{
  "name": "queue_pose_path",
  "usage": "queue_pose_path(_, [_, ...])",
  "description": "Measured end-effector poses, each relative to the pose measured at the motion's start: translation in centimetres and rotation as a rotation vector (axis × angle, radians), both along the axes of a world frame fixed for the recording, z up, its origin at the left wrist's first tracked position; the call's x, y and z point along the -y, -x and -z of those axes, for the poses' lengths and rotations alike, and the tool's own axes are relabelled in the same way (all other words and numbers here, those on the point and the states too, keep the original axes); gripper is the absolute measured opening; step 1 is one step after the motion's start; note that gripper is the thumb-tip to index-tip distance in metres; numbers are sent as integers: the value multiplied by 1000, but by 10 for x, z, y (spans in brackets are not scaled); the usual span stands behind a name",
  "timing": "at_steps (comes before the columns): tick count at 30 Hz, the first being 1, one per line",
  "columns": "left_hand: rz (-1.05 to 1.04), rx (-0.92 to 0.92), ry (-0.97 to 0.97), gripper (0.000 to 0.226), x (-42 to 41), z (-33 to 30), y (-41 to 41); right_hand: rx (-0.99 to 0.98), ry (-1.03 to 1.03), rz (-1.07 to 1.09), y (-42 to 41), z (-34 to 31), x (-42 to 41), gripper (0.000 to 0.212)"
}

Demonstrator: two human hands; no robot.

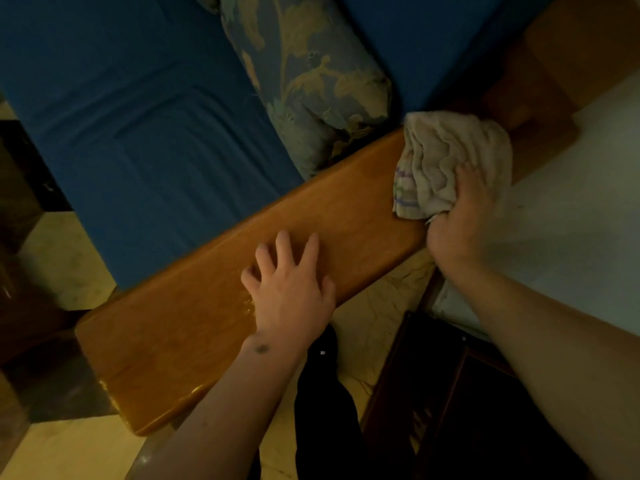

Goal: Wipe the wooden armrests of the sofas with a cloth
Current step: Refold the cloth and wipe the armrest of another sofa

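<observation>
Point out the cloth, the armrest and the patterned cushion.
cloth (453, 161), head view, middle of the bunched fabric.
armrest (194, 327), head view, bare top surface.
patterned cushion (311, 74), head view, middle of the floral side.

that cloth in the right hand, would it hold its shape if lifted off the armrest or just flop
Probably flop: the cloth is bunched into soft wrinkled folds under the right hand, with no stiff edge showing. It looks light, since a loose one-handed grip gathers it. On the glossy wooden armrest it would likely slide easily.
</observation>
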State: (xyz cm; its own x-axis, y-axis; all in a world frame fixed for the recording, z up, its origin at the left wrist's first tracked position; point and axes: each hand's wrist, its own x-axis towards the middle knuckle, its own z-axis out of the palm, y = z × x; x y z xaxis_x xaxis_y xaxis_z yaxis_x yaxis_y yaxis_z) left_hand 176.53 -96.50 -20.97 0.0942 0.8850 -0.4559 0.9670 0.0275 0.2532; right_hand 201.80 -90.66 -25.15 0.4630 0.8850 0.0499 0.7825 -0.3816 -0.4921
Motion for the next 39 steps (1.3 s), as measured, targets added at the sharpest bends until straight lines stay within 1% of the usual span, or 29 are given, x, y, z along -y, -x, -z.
queue_pose_path(2, [-9,2,-11,66,7,1,8,-54,-16,180,38,1,6,53])
queue_pose_path(4, [-35,9,-12,63,14,1,20,-68,15,332,75,-1,12,58])
queue_pose_path(5, [-55,16,-9,62,18,0,27,-75,33,380,92,-2,16,61])
queue_pose_path(7, [-96,29,2,61,29,-1,48,-84,59,400,125,-6,27,65])
queue_pose_path(9, [-133,32,22,63,40,-2,73,-73,78,341,154,-8,42,69])
queue_pose_path(13, [-207,27,30,69,71,-5,135,-45,140,149,213,-9,80,82])
queue_pose_path(18, [-287,-6,36,69,103,-4,195,34,180,-78,273,-8,119,80])
queue_pose_path(22, [-405,23,9,63,114,-4,216,21,187,-110,319,-9,136,81])
queue_pose_path(25, [-489,75,-27,57,118,-1,225,-1,207,-144,350,-12,147,86])
queue_pose_path(29, [-684,226,-111,40,120,-4,231,-50,262,-363,381,-11,174,96])
queue_pose_path(31, [-742,258,-145,42,119,-5,234,-37,254,-510,379,-5,189,95])
queue_pose_path(32, [-751,263,-160,44,119,-7,235,-26,223,-614,369,-1,196,90])
queue_pose_path(35, [-673,264,-168,48,119,-9,236,-1,24,-1034,309,16,197,56])
queue_pose_path(36, [-611,249,-157,50,118,-8,233,18,-17,-1190,283,21,190,50])
queue_pose_path(37, [-540,224,-149,51,117,-8,229,39,-37,-1344,259,25,182,48])
queue_pose_path(39, [-414,189,-142,51,117,-5,220,85,-23,-1595,222,27,162,54])
